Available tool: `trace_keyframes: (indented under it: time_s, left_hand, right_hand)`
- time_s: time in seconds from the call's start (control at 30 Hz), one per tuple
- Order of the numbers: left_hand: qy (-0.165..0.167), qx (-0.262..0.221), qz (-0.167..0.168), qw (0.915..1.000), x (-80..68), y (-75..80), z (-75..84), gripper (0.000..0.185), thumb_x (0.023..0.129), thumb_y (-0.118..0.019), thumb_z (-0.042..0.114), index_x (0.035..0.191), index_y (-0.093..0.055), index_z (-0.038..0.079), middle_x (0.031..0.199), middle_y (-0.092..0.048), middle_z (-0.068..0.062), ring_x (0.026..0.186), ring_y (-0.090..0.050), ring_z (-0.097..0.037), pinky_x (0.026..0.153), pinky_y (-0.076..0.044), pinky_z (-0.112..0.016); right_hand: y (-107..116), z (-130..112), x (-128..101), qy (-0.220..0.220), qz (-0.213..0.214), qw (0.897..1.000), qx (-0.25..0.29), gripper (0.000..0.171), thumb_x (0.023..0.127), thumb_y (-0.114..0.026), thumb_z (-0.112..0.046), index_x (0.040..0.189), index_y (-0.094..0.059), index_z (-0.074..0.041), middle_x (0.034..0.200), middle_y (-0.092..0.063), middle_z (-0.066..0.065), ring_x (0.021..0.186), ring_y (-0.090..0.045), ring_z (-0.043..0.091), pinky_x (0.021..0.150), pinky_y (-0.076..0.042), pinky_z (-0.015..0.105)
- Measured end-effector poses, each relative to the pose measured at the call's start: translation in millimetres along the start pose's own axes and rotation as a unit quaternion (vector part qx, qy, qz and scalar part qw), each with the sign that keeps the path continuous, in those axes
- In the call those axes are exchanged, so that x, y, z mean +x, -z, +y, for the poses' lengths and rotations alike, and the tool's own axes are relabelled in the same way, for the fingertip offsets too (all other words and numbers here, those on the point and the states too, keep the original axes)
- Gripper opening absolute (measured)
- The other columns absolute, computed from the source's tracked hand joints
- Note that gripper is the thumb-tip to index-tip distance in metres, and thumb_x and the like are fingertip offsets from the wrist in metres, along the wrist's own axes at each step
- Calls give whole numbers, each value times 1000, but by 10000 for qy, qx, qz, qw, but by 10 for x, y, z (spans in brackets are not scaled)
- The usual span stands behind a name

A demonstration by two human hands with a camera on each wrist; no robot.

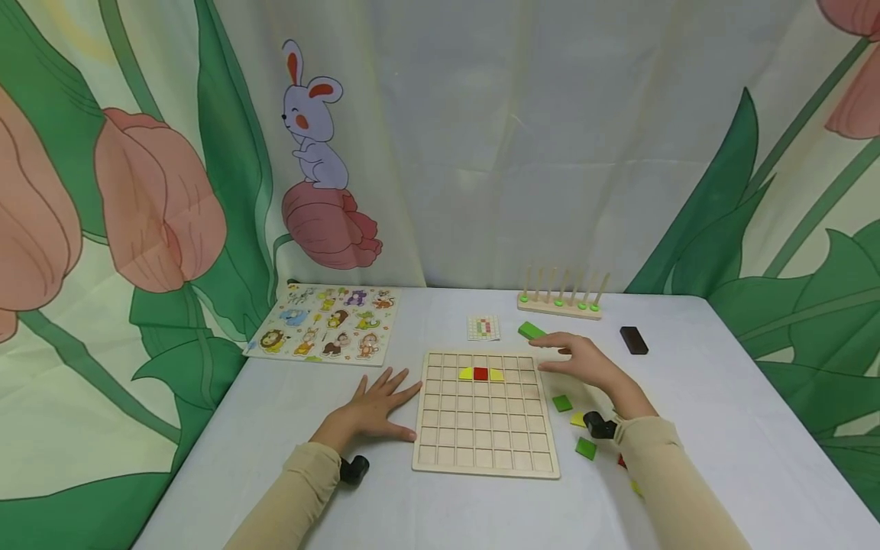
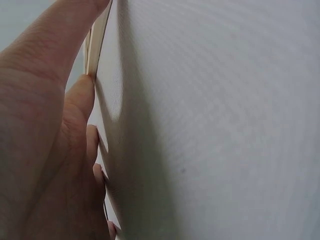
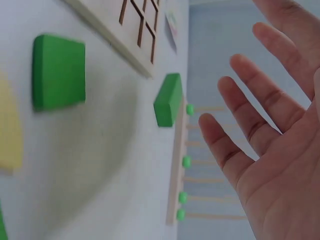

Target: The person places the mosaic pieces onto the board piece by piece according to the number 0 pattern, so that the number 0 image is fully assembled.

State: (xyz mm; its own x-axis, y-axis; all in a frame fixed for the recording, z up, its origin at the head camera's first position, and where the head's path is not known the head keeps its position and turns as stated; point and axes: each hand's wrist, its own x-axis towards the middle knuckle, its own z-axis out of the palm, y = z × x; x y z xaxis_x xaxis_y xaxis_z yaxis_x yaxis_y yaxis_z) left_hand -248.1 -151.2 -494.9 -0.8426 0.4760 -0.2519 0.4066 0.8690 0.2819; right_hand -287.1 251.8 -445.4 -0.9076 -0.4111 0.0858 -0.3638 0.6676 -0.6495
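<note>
Grid board (image 1: 485,435): one pale wooden tray of square cells, flat on the white table (image 1: 722,397) right between the two arms; most cells bare.
Pieces in the board: three, side by side in the second row from the far edge, a red square (image 1: 480,373) with a yellow piece (image 1: 465,373) on its left and another yellow one (image 1: 496,374) on its right.
Left hand (image 1: 371,409): flat on the table, fingers spread and straight, holding nothing; its fingertips lie at the board's left edge, and the left wrist view shows the thumb (image 2: 60,45) up against that wooden edge.
Right hand (image 1: 584,363): open, fingers stretched out and a little apart, nothing in it; it hovers over the board's far right corner, palm down, and the right wrist view shows its fingers (image 3: 250,115) bare.
Loose pieces by the right forearm: two green squares (image 1: 562,403) (image 1: 586,448) and one yellow piece (image 1: 577,418) in plain view; a bit of red shows under the sleeve, too hidden to count.
Green block (image 1: 531,330): one, longer, just beyond the right fingertips.
Pattern card (image 1: 483,327): one, beyond the board.
Dark block (image 1: 633,340): one, off to the right.
Peg rack (image 1: 560,304): one, six upright sticks with green beads at their feet.
Animal puzzle (image 1: 326,323): one, far left.
</note>
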Motion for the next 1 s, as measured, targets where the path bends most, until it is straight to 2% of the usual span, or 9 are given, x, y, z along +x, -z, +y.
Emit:
trace_keyframes:
  time_s: [0.23,0.5,0.6,0.8,1.0]
  left_hand:
    - [48,19,1,10000,7,-16,3,93,72,-62,71,149,-22,38,161,-8,1,149,-1,-31,114,-2,-66]
    - [-23,-48,19,10000,-4,18,12,93,73,-62,70,149,-22,36,161,-8,-1,149,-1,-33,114,-2,-66]
    - [-28,-29,18,10000,-10,18,4,92,73,-61,70,149,-22,36,161,-8,-1,149,0,-33,114,-1,-66]
    - [-77,-28,3,10000,-16,9,5,93,73,-61,70,149,-23,35,161,-8,-2,148,-1,-34,113,-2,-67]
    - [-71,-6,-8,10000,-13,20,11,93,73,-61,70,150,-22,35,161,-8,-2,148,-1,-33,113,-2,-66]
  right_hand:
    - [116,61,-301,-166,157,9994,-257,48,84,-71,-29,128,-60,-15,127,-60,12,114,-54,33,95,-47,52]
    - [88,160,-579,-187,250,9987,-394,45,83,-72,-24,125,-62,-13,119,-63,10,112,-55,31,92,-48,52]
    - [13,233,-597,-200,216,9988,-395,44,82,-73,-24,123,-64,-14,116,-63,8,109,-55,29,89,-49,48]
    - [-110,398,-565,-303,82,9980,-550,41,78,-76,-25,117,-68,-16,105,-64,4,99,-53,20,80,-47,34]
    - [-129,450,-537,-286,-30,9971,-708,40,77,-77,-29,115,-70,-17,104,-61,2,98,-48,18,80,-42,33]
